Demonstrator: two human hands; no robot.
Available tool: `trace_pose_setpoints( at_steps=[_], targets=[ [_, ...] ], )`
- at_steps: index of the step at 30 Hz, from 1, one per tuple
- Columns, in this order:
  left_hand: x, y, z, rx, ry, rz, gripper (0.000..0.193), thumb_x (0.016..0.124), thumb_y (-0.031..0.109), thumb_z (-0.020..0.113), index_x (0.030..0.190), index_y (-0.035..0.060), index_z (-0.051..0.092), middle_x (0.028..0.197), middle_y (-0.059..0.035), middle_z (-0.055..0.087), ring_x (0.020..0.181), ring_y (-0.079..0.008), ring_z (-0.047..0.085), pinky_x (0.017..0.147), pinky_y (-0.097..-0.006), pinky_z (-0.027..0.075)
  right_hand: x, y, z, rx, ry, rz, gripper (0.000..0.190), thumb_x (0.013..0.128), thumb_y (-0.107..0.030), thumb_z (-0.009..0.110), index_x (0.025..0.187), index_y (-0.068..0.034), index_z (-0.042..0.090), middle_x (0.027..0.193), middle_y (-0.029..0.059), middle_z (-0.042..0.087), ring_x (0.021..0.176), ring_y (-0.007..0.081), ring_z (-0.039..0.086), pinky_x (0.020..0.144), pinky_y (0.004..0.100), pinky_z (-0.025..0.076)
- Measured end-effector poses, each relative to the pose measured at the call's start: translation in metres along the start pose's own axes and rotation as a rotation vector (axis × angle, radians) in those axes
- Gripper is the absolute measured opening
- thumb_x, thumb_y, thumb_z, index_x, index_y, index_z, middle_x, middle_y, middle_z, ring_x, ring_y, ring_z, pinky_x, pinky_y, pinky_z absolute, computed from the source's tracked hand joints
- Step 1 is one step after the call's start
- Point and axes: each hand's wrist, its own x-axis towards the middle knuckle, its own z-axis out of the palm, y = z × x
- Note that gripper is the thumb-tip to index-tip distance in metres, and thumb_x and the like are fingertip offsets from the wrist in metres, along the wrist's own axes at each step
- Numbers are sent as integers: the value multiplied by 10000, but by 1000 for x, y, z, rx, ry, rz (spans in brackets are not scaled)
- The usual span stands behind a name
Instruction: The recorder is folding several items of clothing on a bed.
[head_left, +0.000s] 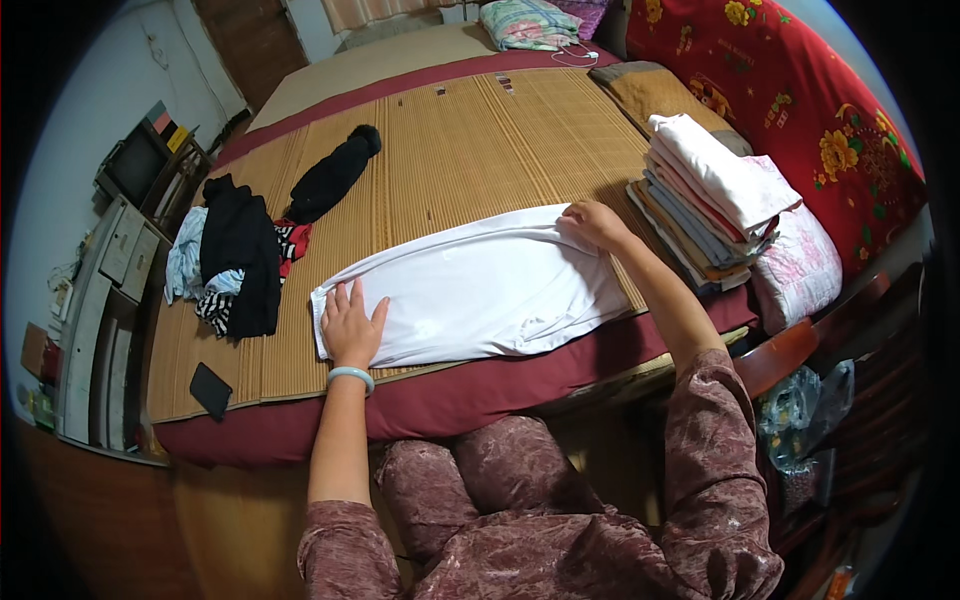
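Note:
A white garment (480, 289), folded into a long shape with some creases, lies across the woven mat near the bed's front edge. My left hand (351, 322), with a pale bangle at the wrist, rests flat on the garment's left end, fingers spread. At the far right corner of the cloth is my right hand (592, 223), its fingers bent down on the fabric; whether they pinch it is not clear. To the right of that hand stands a tall stack of folded clothes (697, 202) with a white piece on top.
Left on the mat (442, 165) lie a heap of loose clothes (240, 255), a rolled black garment (335, 174) and a dark flat device (211, 391). A pink-patterned pillow (799, 262) sits beside the stack. A wooden chair (780, 356) with plastic bags (806, 412) stands at the right.

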Motion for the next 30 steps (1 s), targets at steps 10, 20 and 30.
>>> trace_pose_setpoints(
  at_steps=[10, 20, 30],
  targets=[
    [5, 10, 1, 3, -32, -22, 714, 914, 573, 510, 1442, 97, 442, 1485, -206, 408, 1391, -376, 329, 1127, -454, 254, 1, 13, -11, -186, 228, -194, 108, 722, -171, 712, 800, -97, 721, 855, 110, 690, 835, 323, 657, 738, 424, 517],
    [1, 6, -2, -10, -28, -43, 711, 913, 566, 517, 1442, 96, 437, 1480, -207, 409, 1388, -372, 333, 1123, -454, 260, 51, -11, 49, -25, 527, 304, 163, 857, -132, 510, 811, -87, 661, 840, 208, 673, 836, 393, 651, 738, 479, 501],
    [-6, -11, -6, 35, -32, -52, 699, 917, 556, 516, 1441, 100, 436, 1487, -206, 398, 1393, -383, 319, 1123, -464, 259, 9, -116, 71, -145, 202, 201, 428, 908, -356, 554, 1165, -14, 581, 1193, 213, 591, 1145, 343, 553, 968, 592, 377]
  ],
)
